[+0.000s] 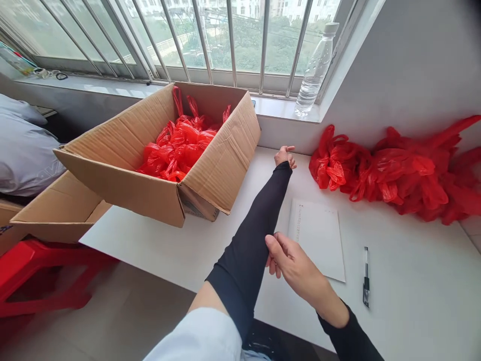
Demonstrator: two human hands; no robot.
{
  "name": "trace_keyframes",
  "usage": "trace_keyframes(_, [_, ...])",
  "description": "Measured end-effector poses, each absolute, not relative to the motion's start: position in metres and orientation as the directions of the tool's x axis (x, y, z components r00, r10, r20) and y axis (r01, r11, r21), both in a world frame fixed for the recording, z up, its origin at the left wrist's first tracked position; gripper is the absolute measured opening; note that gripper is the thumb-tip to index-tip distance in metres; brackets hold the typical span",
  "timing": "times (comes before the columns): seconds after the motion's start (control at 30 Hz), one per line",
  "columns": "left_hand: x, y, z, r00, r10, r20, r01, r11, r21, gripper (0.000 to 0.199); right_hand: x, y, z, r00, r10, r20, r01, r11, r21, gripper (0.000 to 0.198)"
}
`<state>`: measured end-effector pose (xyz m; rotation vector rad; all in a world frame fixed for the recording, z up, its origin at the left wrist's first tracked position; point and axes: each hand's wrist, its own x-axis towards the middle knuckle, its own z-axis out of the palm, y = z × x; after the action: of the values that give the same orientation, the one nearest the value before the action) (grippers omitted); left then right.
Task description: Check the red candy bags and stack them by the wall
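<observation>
A black arm sleeve (250, 235) covers my left forearm from the wrist to near the elbow. My left hand (285, 157) is stretched out over the table, fingers apart, holding nothing. At the middle of that forearm, my right hand (296, 265) pinches the sleeve's fabric between thumb and fingers; part of the grip is hidden. A second black sleeve (349, 333) is on my right forearm. Beside my right hand lies a white paper sheet (319, 240), with a black-and-clear pen (366, 278) to its right.
An open cardboard box (221, 170) holding red plastic bags (180, 150) stands on the white table (150, 245). More red bags (406, 170) lie by the wall. A water bottle (315, 70) stands on the sill. A red stool (45, 276) and another box (63, 205) are at left.
</observation>
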<state>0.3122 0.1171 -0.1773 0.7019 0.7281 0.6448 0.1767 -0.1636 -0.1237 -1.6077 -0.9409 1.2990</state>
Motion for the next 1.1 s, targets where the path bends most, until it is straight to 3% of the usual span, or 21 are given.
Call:
trace_keyframes(0.13, [0.306,0.133,-0.176,0.530,0.760,-0.377,-0.285,0.579,0.764,0.029,0.166,-0.167,-0.117,0.214,0.938,-0.274,-0.087,-0.261,-0.961,0.047])
trace_keyframes(0.3, [0.297,0.137,-0.173,0.519,0.772,-0.367,-0.287,0.562,0.776,0.030,0.167,-0.164,-0.123,0.148,0.925,-0.350,-0.160,-0.326,-0.932,0.049])
trace_keyframes(0.4, [0.296,0.136,-0.172,0.534,0.765,-0.359,-0.277,0.560,0.781,0.031,0.163,-0.169,-0.121,0.152,0.937,-0.313,-0.223,-0.276,-0.935,0.047])
trace_keyframes(0.83, [0.298,0.138,-0.167,0.510,0.807,-0.298,-0.238,0.465,0.853,0.033,0.160,-0.176,-0.130,0.244,0.945,-0.218,-0.304,-0.139,-0.943,0.042])
trace_keyframes(1.1, [0.287,0.136,-0.177,0.449,0.846,-0.288,-0.036,0.339,0.940,0.037,0.172,-0.143,-0.165,0.597,0.790,-0.136,-0.002,-0.168,-0.986,0.043])
